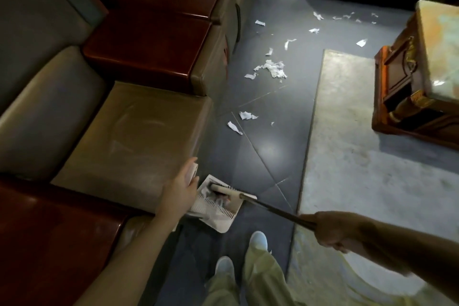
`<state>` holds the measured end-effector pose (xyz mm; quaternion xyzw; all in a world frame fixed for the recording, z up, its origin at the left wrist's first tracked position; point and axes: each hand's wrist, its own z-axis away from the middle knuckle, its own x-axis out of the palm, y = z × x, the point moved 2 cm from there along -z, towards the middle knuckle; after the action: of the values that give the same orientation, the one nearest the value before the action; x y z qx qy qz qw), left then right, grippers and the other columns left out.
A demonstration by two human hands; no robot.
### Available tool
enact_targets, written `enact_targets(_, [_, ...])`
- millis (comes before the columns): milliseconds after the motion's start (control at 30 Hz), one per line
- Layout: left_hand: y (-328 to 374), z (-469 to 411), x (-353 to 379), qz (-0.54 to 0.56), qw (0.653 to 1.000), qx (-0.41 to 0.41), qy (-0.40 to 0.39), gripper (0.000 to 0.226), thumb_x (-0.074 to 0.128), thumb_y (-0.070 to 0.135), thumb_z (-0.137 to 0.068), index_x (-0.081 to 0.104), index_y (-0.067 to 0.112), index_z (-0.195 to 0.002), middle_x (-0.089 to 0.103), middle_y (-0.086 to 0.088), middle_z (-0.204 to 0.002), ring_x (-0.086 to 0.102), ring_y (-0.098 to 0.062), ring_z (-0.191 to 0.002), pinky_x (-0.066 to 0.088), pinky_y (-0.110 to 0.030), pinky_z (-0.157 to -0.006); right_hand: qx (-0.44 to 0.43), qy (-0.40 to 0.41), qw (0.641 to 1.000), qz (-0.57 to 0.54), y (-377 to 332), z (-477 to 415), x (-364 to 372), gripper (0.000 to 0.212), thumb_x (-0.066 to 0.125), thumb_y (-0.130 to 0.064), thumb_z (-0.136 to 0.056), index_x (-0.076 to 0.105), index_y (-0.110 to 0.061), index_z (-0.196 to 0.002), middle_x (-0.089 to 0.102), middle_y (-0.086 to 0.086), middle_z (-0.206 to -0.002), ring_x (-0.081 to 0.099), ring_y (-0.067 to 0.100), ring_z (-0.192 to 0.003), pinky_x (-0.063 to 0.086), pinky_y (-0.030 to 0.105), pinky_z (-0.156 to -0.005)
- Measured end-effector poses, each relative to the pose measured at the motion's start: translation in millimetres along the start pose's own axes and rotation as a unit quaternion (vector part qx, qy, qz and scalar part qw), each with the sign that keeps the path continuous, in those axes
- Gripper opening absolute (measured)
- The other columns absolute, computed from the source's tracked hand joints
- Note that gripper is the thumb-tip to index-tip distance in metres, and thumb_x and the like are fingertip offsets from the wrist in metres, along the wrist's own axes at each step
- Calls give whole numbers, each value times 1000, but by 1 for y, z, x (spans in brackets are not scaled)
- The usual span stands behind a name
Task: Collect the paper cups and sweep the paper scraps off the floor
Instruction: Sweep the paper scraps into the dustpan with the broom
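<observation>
Lounge: leather sofas (139,131), carved coffee table (422,69).

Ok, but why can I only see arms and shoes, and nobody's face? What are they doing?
The camera sits on the person's head and looks down, so you see only their own arms, legs and pale shoes. Their left hand holds a white plastic dustpan by its handle, beside the tan leather sofa. Their right hand grips a long dark-handled broom, whose head rests in the pan. Ahead, torn white paper scraps lie scattered on the dark tiled floor, next to a pale grey rug. No paper cups show here.
</observation>
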<state>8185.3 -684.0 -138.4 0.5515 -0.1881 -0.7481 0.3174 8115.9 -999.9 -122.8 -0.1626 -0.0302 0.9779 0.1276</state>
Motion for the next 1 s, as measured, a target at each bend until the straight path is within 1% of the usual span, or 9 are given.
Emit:
enact_targets(33, [1, 2, 1, 4, 1000, 7, -1, 44, 54, 21, -94, 44, 36, -135, 61, -6, -83, 58, -21, -72, 44, -29, -65, -2, 1, 1000, 8, 3, 10, -1, 82, 33, 8, -79, 22, -30, -150, 51, 7, -68, 43, 6, -29, 36, 17, -30])
enact_targets(167, [12, 2, 5, 33, 999, 34, -9, 45, 54, 20, -95, 44, 36, -135, 61, -4, -117, 61, -22, -96, 48, -30, -78, 10, 19, 1000, 3, 7, 30, -10, 86, 33, 9, -79, 14, -33, -152, 51, 7, -61, 47, 8, -29, 39, 18, -31])
enact_targets(333, [41, -27, 2, 0, 997, 78, 5, 45, 52, 22, -96, 41, 33, -138, 63, -15, -108, 62, -27, -88, 45, -24, -64, -2, 80, 992, -94, 14, 16, -52, 81, 38, 8, -81, 23, -35, -149, 53, 9, -67, 45, 13, -40, 39, 21, -35])
enact_targets(467, [69, -67, 6, 5, 996, 83, 18, 46, 52, 23, -96, 40, 35, -139, 61, -14, -119, 61, -29, -100, 51, -35, -78, -14, 112, 984, -137, 23, -16, -113, 80, 40, 8, -81, 24, -31, -149, 55, 12, -71, 45, 14, -40, 40, 22, -37])
enact_targets(600, [99, -117, 19, -12, 997, 73, 35, 47, 53, 26, -95, 38, 39, -138, 62, -14, -117, 62, -29, -96, 54, -41, -82, -18, 131, 984, -119, 33, -56, -193, 78, 42, 6, -83, 21, -25, -151, 56, 12, -72, 49, 16, -42, 44, 23, -39])
enact_targets(767, [135, -181, 33, 17, 999, 21, 21, 48, 52, 24, -95, 38, 43, -137, 60, -5, -120, 61, -20, -96, 48, -29, -79, -18, 142, 987, -76, 44, -102, -301, 70, 39, 4, -84, 28, -22, -149, 52, 9, -74, 48, 17, -49, 45, 23, -42])
enact_targets(833, [145, -202, 37, 11, 1000, 5, 22, 49, 51, 25, -96, 36, 44, -137, 62, -8, -112, 61, -19, -85, 49, -29, -73, -16, 135, 989, -61, 46, -123, -339, 68, 40, 4, -83, 32, -20, -146, 53, 10, -71, 50, 17, -45, 44, 24, -39])
enact_targets(933, [154, -227, 37, -13, 999, -5, 34, 49, 52, 25, -96, 35, 42, -139, 61, -7, -114, 62, -22, -90, 53, -34, -78, -6, 134, 990, -30, 42, -153, -385, 63, 44, 2, -82, 38, -16, -142, 52, 7, -68, 51, 15, -46, 37, 18, -31])
enact_targets(1000, [155, -236, 34, -26, 999, -20, 34, 49, 51, 26, -96, 34, 41, -139, 63, -6, -108, 63, -21, -86, 52, -32, -73, 0, 129, 992, -11, 38, -175, -402, 62, 46, 2, -81, 40, -13, -140, 53, 6, -70, 52, 15, -50, 35, 17, -30])
